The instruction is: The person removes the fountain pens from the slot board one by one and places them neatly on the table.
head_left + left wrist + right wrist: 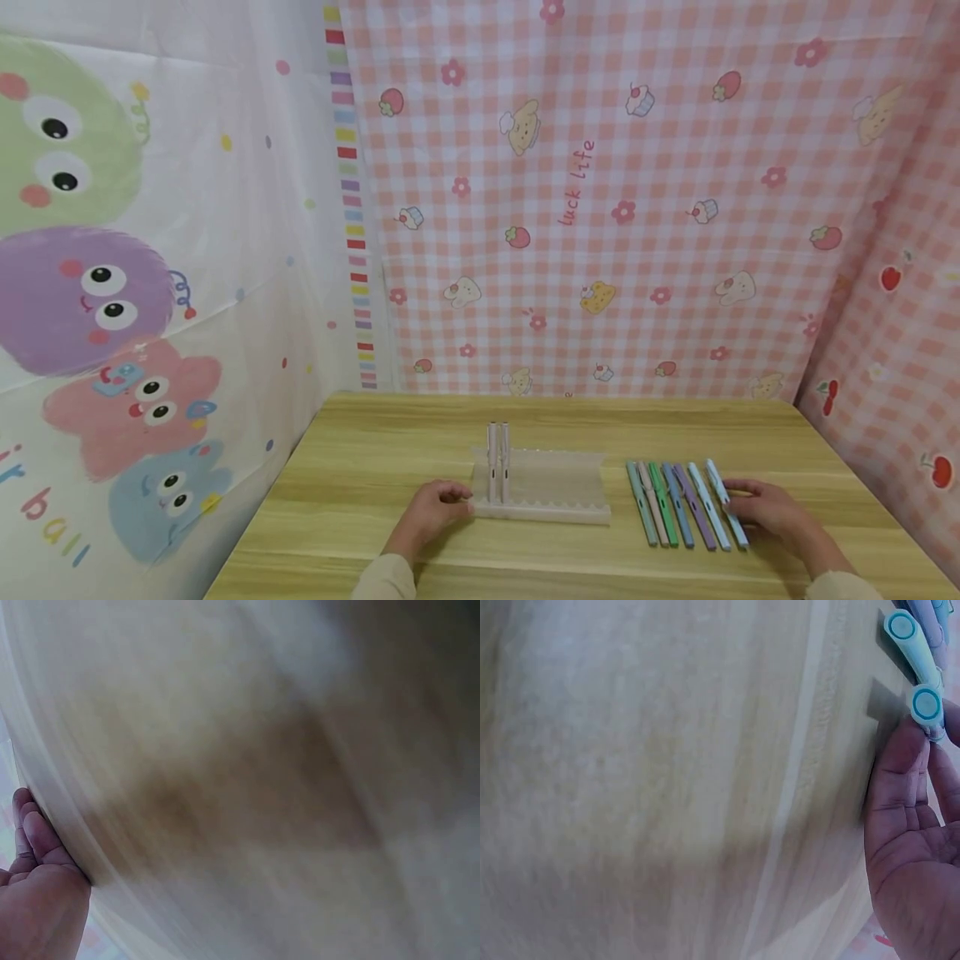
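A clear pen rack (551, 512) with a scalloped front strip lies on the table. Two pale pinkish pens (492, 471) stand side by side at its left part. My left hand (435, 510) rests at the rack's left end, fingers loosely bent and fingertips close to its corner; whether they touch it I cannot tell. To the right, several pens (678, 504) lie in a slanting row: grey-green, taupe, green, blue, purple and light blue. My right hand (772, 510) pinches the rightmost light blue pen (927, 705) between thumb and fingers, with another light blue pen (911, 641) beside it.
The wooden table (375, 442) carries the rack and the pens. Behind it hangs a pink checked curtain (600, 167); a white cloth (247, 250) with cartoon figures hangs at the left, and another patterned cloth (900, 333) at the right.
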Motion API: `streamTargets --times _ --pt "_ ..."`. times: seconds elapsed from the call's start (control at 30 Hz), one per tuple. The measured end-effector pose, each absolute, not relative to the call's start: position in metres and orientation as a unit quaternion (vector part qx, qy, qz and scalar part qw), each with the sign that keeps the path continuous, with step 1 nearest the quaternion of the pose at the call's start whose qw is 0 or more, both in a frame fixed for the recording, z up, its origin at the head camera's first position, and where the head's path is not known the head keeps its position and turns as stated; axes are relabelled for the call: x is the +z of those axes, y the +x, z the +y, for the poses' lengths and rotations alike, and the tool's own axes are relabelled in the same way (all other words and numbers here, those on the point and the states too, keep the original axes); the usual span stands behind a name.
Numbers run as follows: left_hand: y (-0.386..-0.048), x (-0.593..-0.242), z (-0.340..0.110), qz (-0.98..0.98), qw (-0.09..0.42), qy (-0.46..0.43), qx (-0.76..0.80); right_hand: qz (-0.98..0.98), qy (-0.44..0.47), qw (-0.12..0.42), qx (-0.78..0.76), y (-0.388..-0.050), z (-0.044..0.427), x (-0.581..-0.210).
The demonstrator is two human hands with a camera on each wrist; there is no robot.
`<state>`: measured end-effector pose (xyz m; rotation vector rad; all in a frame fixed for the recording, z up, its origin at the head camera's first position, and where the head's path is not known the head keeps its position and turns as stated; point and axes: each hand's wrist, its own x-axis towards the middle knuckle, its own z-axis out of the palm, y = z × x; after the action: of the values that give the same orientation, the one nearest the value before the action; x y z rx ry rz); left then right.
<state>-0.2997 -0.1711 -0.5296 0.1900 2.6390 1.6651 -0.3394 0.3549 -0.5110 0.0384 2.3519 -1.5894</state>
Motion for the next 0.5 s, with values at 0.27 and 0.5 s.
streamTargets --times 0.27,0.5 --pt "-0.301 -0.531 -0.171 0.847 0.007 0.059 0.528 0.836 0.030 0.141 -0.530 -0.341 0.350 -0.512" --pt "-0.299 -0.528 -0.171 0.846 0.006 0.061 0.529 0.869 0.046 0.116 -0.479 -0.340 0.343 -0.511"
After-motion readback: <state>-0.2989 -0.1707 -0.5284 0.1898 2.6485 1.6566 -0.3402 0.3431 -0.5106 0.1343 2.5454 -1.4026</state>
